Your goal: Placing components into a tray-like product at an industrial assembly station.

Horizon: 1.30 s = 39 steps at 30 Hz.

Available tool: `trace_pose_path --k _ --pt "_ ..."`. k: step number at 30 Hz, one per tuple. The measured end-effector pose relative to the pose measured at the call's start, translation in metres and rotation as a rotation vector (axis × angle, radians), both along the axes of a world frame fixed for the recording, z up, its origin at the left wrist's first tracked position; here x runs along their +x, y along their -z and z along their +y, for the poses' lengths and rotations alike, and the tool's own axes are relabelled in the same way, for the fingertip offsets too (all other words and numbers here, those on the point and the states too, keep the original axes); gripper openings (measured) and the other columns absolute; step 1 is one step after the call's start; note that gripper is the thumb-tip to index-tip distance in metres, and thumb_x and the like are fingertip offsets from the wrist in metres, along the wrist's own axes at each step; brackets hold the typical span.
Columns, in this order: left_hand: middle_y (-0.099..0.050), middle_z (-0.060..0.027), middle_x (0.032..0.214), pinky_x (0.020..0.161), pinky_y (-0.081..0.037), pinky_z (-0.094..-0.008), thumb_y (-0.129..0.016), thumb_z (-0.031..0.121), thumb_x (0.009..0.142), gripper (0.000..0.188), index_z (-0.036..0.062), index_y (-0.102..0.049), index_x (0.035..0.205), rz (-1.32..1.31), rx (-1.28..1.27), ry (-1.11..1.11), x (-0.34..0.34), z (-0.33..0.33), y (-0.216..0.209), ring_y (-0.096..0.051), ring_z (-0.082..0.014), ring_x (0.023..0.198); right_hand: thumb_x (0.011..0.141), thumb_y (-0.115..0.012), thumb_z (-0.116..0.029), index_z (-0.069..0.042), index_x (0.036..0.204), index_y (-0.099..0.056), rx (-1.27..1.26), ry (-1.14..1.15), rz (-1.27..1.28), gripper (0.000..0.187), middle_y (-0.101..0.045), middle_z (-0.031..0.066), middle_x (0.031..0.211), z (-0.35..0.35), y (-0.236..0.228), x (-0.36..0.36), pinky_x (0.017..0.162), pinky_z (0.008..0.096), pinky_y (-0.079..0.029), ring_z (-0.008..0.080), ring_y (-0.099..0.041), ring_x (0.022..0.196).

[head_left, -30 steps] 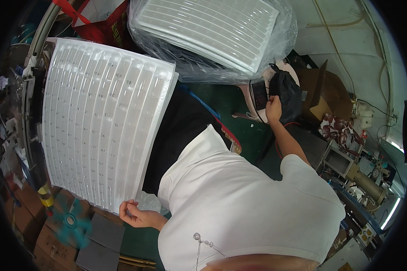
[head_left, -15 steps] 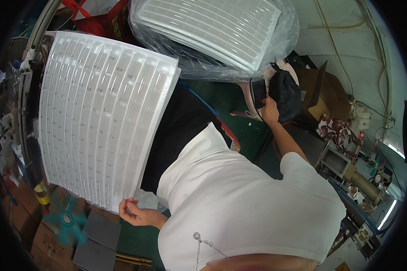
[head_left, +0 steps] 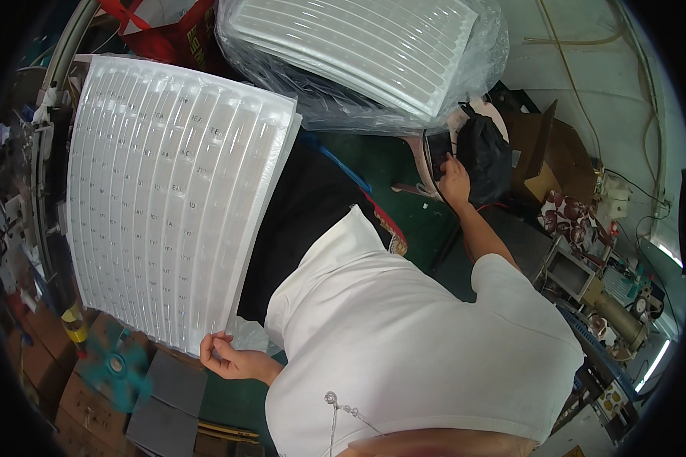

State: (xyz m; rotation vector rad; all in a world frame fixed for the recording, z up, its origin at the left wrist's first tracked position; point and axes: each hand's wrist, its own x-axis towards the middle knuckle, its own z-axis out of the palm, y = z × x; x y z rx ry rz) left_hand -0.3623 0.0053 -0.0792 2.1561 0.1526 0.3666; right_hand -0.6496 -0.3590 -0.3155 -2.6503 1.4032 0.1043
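White tray (head_left: 164, 209), glossy, ribbed, dark-marked, left hand (head_left: 235, 361) at corner, grip unclear, right hand (head_left: 454, 183) unclenched

A red bag (head_left: 179, 39) stands at the upper left. Lower down, a teal fan (head_left: 116, 364), its blades blurred, is just beside brown cartons (head_left: 88, 415) and a grey box (head_left: 177, 381). The floor (head_left: 415, 240) is green. On the right sit an open cardboard box (head_left: 537, 164) and a brass-coloured cylinder (head_left: 619, 314); a lit tube lamp (head_left: 654, 367) glows near the edge, and cords run along the pale wall (head_left: 617, 87).
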Motion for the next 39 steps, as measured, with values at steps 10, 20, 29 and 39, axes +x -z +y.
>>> trace_pose_path --k 10,20,29,39 --pt "-0.057 -0.0068 0.084 0.068 -0.040 -0.0254 -0.051 0.008 0.087 0.015 0.0015 -0.058 0.098 -0.005 -0.013 0.013 0.0003 0.0016 0.0008 -0.050 -0.0142 0.074 0.071 -0.049 -0.002 -0.009 0.090 -0.050 -0.033 0.207 -0.087 0.020 -0.057 0.0089 0.121 0.0006 -0.0057 -0.0022 0.086 0.0415 -0.043 0.0296 -0.054 0.104" --pt "-0.057 -0.0063 0.084 0.067 -0.040 -0.0253 -0.051 0.008 0.087 0.015 0.0018 -0.058 0.098 -0.005 -0.039 -0.010 -0.0025 0.0033 0.0045 -0.049 -0.0139 0.073 0.071 -0.051 -0.004 -0.008 0.089 -0.049 0.012 0.145 -0.095 0.019 -0.056 0.0099 0.122 0.0035 -0.0024 -0.0006 0.086 0.0411 -0.044 0.0301 -0.052 0.107" --pt "-0.057 -0.0064 0.083 0.067 -0.040 -0.0256 -0.051 0.009 0.087 0.015 0.0017 -0.058 0.098 0.004 -0.038 -0.019 -0.0012 0.0004 0.0029 -0.048 -0.0136 0.071 0.072 -0.050 -0.003 -0.007 0.089 -0.048 0.016 0.148 -0.121 0.018 -0.056 0.0111 0.122 0.0026 -0.0026 -0.0001 0.086 0.0418 -0.045 0.0314 -0.052 0.106" --pt "-0.056 -0.0058 0.082 0.068 -0.040 -0.0251 -0.051 0.007 0.087 0.014 0.0017 -0.058 0.098 0.006 -0.042 -0.003 -0.0005 -0.0009 0.0026 -0.049 -0.0137 0.072 0.071 -0.049 -0.001 -0.006 0.089 -0.049 0.009 0.151 -0.166 0.019 -0.056 0.0122 0.121 0.0071 0.0028 -0.0044 0.085 0.0427 -0.045 0.0334 -0.053 0.104"
